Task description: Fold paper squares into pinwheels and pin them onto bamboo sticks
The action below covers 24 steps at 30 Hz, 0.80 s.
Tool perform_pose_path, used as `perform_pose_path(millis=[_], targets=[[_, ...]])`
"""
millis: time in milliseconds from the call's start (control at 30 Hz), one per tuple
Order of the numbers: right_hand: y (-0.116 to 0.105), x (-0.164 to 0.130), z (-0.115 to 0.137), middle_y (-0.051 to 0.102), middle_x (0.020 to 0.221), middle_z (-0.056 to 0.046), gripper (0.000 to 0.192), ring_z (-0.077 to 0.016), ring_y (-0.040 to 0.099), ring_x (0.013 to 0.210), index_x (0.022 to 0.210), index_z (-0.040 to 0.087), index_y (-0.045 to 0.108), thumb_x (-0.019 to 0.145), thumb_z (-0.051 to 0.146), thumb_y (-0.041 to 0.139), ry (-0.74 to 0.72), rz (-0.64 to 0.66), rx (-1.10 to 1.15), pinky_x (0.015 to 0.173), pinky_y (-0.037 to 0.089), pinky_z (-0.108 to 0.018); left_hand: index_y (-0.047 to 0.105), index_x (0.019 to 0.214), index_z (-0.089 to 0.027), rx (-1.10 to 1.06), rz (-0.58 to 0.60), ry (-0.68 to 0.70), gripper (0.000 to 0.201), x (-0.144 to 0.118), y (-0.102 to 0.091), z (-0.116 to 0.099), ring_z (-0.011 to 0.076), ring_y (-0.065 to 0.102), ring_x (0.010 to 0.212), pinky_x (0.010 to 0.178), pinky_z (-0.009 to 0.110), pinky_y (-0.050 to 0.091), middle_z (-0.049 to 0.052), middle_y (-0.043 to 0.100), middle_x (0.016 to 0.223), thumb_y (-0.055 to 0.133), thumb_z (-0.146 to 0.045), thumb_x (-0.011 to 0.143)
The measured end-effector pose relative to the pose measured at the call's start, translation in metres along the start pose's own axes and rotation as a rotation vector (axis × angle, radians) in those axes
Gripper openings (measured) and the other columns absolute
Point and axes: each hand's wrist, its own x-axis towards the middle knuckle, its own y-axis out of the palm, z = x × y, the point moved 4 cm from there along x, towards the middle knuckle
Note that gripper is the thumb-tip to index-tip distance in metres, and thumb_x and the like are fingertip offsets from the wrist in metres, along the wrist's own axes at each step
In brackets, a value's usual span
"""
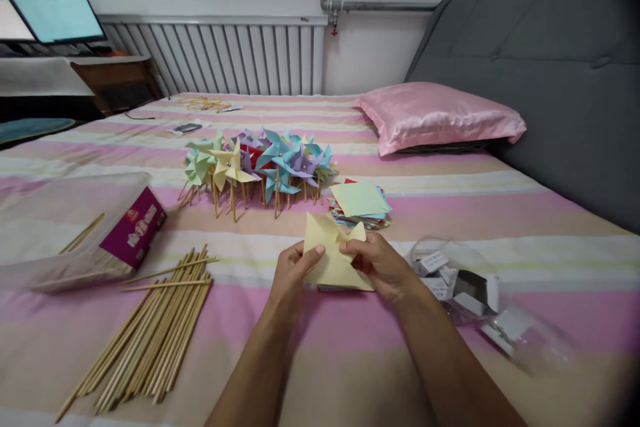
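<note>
the left hand pinches a pale yellow paper sheet at its left edge, thumb on top, while the right hand's fingers grip a bent-up part at right, seemingly to steady and shape it above the striped fabric bed cover. light-brown wooden sticks lie in a loose pile, probably for easy reach. a clear plastic packet with a purple label holds similar sticks; a transparent plastic bag contains small white boxes.
</note>
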Motion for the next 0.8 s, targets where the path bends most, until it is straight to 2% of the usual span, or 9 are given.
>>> perform_pose_path(millis=[100, 233, 333, 600, 800], targets=[[0.002, 0.001, -0.004, 0.055, 0.055, 0.003, 0.009, -0.0108, 0.049, 0.052, 0.061, 0.015, 0.058, 0.057, 0.02, 0.065, 0.061, 0.042, -0.021, 0.053, 0.041, -0.024, 0.071, 0.078, -0.008, 0.036, 0.004, -0.061, 0.033, 0.002, -0.002, 0.006, 0.0156, 0.058, 0.054, 0.054, 0.024, 0.043, 0.008, 0.066, 0.063, 0.076, -0.031, 0.055], [0.006, 0.001, -0.005, 0.052, 0.052, 0.003, 0.011, -0.0101, 0.047, 0.049, 0.06, 0.015, 0.056, 0.055, 0.019, 0.065, 0.058, 0.067, -0.045, 0.049, 0.038, -0.023, 0.07, 0.074, -0.007, 0.103, -0.062, -0.065, 0.033, 0.003, -0.005, 0.01, 0.0161, 0.058, 0.054, 0.054, 0.025, 0.044, 0.009, 0.067, 0.063, 0.079, -0.028, 0.05], [0.007, 0.0, -0.004, 0.053, 0.052, 0.003, 0.012, -0.0092, 0.046, 0.047, 0.06, 0.015, 0.056, 0.055, 0.02, 0.065, 0.051, 0.056, -0.082, 0.046, 0.035, -0.021, 0.069, 0.073, -0.007, 0.14, -0.096, -0.053, 0.031, 0.004, -0.006, 0.012, 0.0148, 0.057, 0.052, 0.051, 0.024, 0.043, 0.008, 0.066, 0.063, 0.078, -0.028, 0.051], [0.004, 0.001, -0.005, 0.055, 0.054, 0.003, 0.011, -0.0092, 0.046, 0.047, 0.065, 0.015, 0.059, 0.058, 0.02, 0.064, 0.008, 0.083, -0.147, 0.045, 0.033, -0.02, 0.068, 0.073, -0.008, 0.139, -0.073, -0.091, 0.027, 0.004, -0.006, 0.014, 0.0148, 0.057, 0.051, 0.05, 0.024, 0.043, 0.007, 0.066, 0.061, 0.075, -0.027, 0.054], [0.006, 0.003, -0.007, 0.058, 0.057, 0.002, 0.018, -0.0101, 0.049, 0.049, 0.065, 0.014, 0.059, 0.058, 0.026, 0.07, -0.005, 0.041, -0.169, 0.047, 0.036, -0.022, 0.068, 0.069, -0.008, 0.111, -0.161, -0.062, 0.025, 0.006, -0.008, 0.014, 0.0138, 0.057, 0.049, 0.048, 0.023, 0.043, 0.007, 0.066, 0.06, 0.076, -0.025, 0.052]])
